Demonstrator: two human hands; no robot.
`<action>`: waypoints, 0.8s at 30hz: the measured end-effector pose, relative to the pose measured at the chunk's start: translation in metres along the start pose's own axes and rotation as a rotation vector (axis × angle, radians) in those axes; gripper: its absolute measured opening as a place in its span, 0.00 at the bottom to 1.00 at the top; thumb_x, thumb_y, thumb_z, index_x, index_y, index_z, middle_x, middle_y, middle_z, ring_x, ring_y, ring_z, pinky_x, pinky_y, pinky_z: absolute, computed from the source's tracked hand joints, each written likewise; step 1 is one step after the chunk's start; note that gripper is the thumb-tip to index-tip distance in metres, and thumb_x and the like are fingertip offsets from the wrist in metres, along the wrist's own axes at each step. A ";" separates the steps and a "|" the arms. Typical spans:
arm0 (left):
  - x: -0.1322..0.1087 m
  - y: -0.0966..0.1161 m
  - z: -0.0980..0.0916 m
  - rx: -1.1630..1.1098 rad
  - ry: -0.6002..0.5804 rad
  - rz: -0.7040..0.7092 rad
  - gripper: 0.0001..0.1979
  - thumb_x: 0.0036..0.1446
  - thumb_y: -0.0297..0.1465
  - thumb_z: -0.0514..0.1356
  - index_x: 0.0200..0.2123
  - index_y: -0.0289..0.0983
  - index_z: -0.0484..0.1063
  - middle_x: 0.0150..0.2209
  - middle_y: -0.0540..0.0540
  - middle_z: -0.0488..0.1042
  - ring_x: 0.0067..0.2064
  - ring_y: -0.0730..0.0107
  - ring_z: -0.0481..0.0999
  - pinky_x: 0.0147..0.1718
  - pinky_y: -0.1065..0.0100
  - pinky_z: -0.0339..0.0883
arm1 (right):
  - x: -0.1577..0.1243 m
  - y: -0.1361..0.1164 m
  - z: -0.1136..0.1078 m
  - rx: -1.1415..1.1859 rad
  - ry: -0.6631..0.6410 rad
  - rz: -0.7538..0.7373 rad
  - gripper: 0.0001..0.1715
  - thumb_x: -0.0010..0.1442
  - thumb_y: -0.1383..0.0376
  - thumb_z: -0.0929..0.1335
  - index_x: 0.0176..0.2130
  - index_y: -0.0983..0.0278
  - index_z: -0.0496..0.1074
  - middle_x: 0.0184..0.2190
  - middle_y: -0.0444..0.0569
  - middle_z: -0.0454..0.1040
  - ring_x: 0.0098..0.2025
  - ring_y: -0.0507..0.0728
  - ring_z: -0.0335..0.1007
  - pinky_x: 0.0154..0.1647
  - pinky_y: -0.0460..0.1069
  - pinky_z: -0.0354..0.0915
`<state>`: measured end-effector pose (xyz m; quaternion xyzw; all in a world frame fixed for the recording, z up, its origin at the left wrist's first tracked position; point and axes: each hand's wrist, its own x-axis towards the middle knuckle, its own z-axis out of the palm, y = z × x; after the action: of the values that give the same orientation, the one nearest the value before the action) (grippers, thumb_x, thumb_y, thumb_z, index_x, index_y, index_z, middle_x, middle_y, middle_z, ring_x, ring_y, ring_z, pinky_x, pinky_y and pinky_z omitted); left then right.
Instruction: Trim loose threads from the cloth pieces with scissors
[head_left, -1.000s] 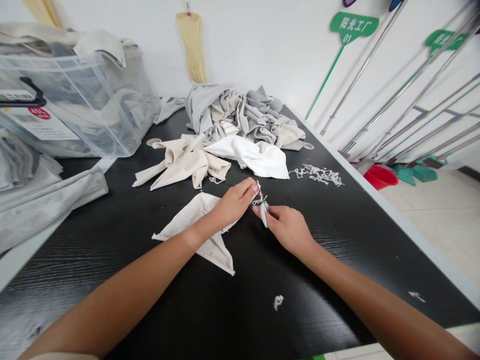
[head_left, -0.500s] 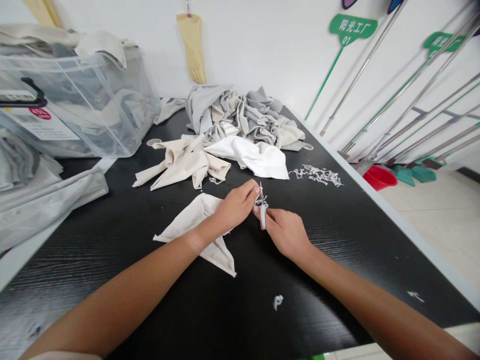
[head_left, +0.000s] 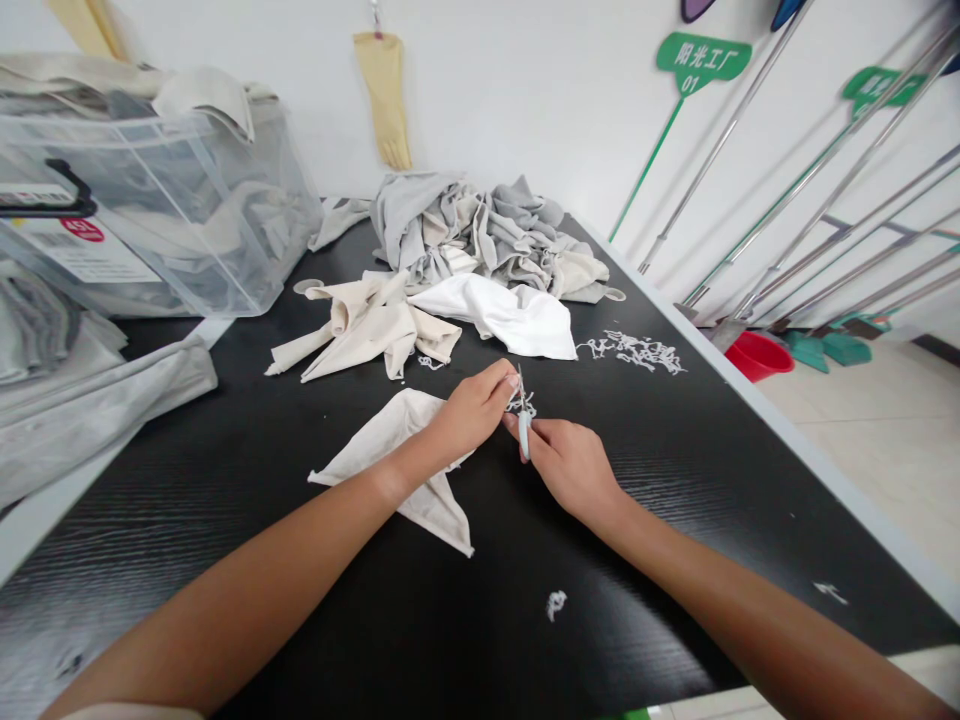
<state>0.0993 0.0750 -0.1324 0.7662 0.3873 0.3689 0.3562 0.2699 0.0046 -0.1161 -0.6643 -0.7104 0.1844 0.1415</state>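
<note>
My right hand (head_left: pixel 571 462) is closed round the white handles of a pair of scissors (head_left: pixel 524 435), whose blades point away from me, close to my left fingertips. Pinched in my left hand (head_left: pixel 478 408) is the edge of a cream cloth (head_left: pixel 386 435). Much of that cloth lies spread on the black table (head_left: pixel 360 610) beneath my left wrist, with two corners pointing left and toward me. Short white thread scraps lie around the scissor blades, just beyond my fingers. The exact bit of cloth between my left fingertips is hidden.
Beyond my hands lie a white cloth (head_left: pixel 502 312), cream cloths (head_left: pixel 367 330) and a heap of grey cloths (head_left: pixel 480 225). Thread scraps (head_left: pixel 637 350) are piled at the right. A clear plastic bin (head_left: pixel 225 230) full of cloths stands at left. Long-handled tools lean on the wall near a red bucket (head_left: pixel 757 355).
The scissors and my right hand have shifted very slightly left. The blades look closer together than before. My left hand keeps its pinch on the cloth.
</note>
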 end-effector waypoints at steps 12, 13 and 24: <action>0.001 -0.003 -0.003 -0.033 -0.027 0.031 0.12 0.75 0.36 0.48 0.38 0.40 0.66 0.35 0.52 0.70 0.38 0.70 0.71 0.41 0.68 0.61 | 0.004 0.004 -0.003 0.046 0.028 0.014 0.39 0.72 0.40 0.60 0.21 0.61 0.66 0.20 0.46 0.70 0.24 0.54 0.63 0.30 0.51 0.46; 0.001 -0.003 -0.004 -0.037 -0.030 0.030 0.13 0.75 0.36 0.48 0.38 0.40 0.66 0.35 0.52 0.70 0.38 0.70 0.71 0.41 0.68 0.61 | 0.004 0.005 -0.003 0.071 0.019 0.017 0.38 0.72 0.40 0.60 0.21 0.61 0.66 0.20 0.45 0.70 0.24 0.54 0.64 0.30 0.51 0.47; 0.002 -0.003 -0.005 -0.038 -0.039 0.033 0.13 0.75 0.37 0.48 0.38 0.40 0.67 0.36 0.52 0.72 0.39 0.69 0.71 0.42 0.68 0.63 | 0.006 0.009 -0.010 0.103 -0.029 0.030 0.38 0.73 0.39 0.58 0.24 0.60 0.69 0.22 0.45 0.73 0.28 0.56 0.68 0.32 0.50 0.49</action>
<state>0.0949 0.0795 -0.1322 0.7725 0.3607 0.3671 0.3720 0.2817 0.0120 -0.1111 -0.6639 -0.6919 0.2326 0.1625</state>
